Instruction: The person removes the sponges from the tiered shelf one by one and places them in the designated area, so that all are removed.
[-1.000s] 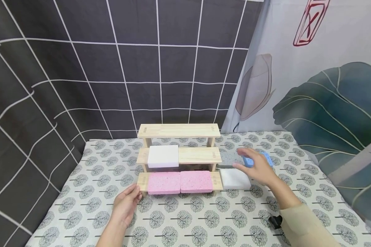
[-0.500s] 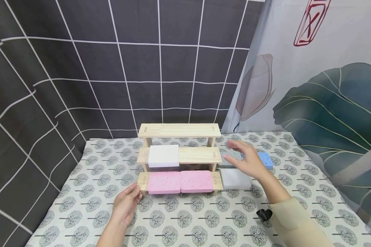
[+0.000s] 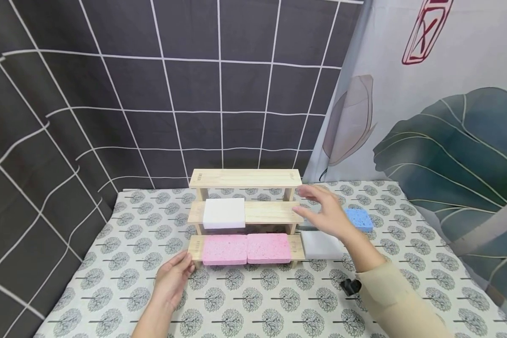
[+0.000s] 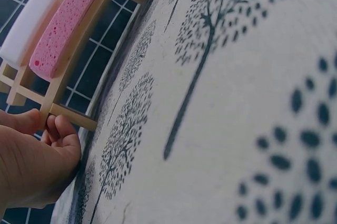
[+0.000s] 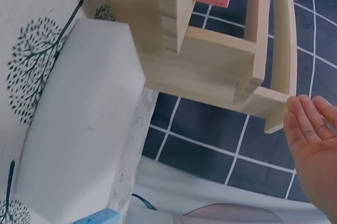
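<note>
A three-tier wooden rack (image 3: 274, 213) stands mid-table. Two pink sponges (image 3: 225, 249) lie side by side on its lowest board, and a white sponge block (image 3: 224, 213) sits on the left of the middle board. My left hand (image 3: 173, 277) pinches the left end of the lowest board between thumb and curled fingers, as the left wrist view (image 4: 37, 155) also shows. At the rack's right end my right hand (image 3: 327, 213) holds nothing, its fingers extended beside the upper boards. In the right wrist view its fingertips (image 5: 292, 103) are by a board end; contact is unclear.
Right of the rack, another white block (image 3: 321, 245) lies on the tree-patterned tablecloth (image 3: 253, 305). A blue sponge (image 3: 360, 219) lies farther right. A grey sponge (image 3: 310, 226) is mostly hidden behind my right hand. A dark grid-patterned curtain (image 3: 194, 84) hangs behind.
My right hand has moved left, from above the grey and blue sponges to the rack's right end, uncovering the blue sponge. The left hand has kept its hold on the rack.
</note>
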A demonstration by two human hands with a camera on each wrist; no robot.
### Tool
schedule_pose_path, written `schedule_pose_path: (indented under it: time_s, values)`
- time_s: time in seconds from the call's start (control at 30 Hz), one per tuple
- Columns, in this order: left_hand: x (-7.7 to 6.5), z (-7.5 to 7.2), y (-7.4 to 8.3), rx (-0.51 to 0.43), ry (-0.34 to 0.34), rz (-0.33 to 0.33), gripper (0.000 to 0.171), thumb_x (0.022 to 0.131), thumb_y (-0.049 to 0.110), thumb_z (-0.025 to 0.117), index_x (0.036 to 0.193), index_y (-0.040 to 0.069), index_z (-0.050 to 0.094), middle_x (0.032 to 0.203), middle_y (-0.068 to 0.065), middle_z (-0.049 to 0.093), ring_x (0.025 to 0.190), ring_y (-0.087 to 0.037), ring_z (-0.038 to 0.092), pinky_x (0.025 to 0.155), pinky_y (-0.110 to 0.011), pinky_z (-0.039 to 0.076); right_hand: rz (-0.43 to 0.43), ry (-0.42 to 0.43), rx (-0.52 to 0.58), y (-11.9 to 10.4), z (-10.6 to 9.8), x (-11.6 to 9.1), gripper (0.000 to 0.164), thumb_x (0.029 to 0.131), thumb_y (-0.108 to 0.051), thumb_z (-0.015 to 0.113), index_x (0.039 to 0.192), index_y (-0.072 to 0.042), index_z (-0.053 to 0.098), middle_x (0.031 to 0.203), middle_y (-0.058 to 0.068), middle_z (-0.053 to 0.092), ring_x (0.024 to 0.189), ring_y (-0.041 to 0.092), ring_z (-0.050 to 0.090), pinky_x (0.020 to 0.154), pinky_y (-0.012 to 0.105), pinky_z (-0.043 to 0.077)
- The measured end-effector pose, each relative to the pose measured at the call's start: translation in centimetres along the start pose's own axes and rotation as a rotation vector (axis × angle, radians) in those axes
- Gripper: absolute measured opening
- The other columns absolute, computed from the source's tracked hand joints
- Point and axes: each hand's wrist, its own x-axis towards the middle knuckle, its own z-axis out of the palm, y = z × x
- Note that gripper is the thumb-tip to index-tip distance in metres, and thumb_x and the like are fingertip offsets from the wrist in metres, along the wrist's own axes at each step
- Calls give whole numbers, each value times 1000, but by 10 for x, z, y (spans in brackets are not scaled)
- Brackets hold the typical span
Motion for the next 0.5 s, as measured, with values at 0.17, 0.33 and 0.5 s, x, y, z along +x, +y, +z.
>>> schedule_pose_path:
  time_s: [0.17,0.33,0.5]
  values:
    - [0,0,0,-3,2,3,51,105,15,53,148,-9,37,136,-15,53,102,-5,58,92,-14,51,-23,-24,6,-6,7,6,53,88,-18,80,131,3,60,123,20,65,112,35,63,101,49,53]
    - [0,0,0,1,2,3,51,106,16,52,148,-9,37,138,-16,51,103,-5,57,92,-14,51,-31,-54,21,-13,14,10,55,88,-19,79,134,3,58,124,19,64,115,36,63,102,50,52]
    - [0,0,0,-4,-2,5,50,106,14,52,148,-10,37,134,-14,54,102,-6,57,91,-14,51,-39,-81,6,-19,21,15,59,88,-24,81,135,2,57,125,17,65,114,35,64,101,51,53]
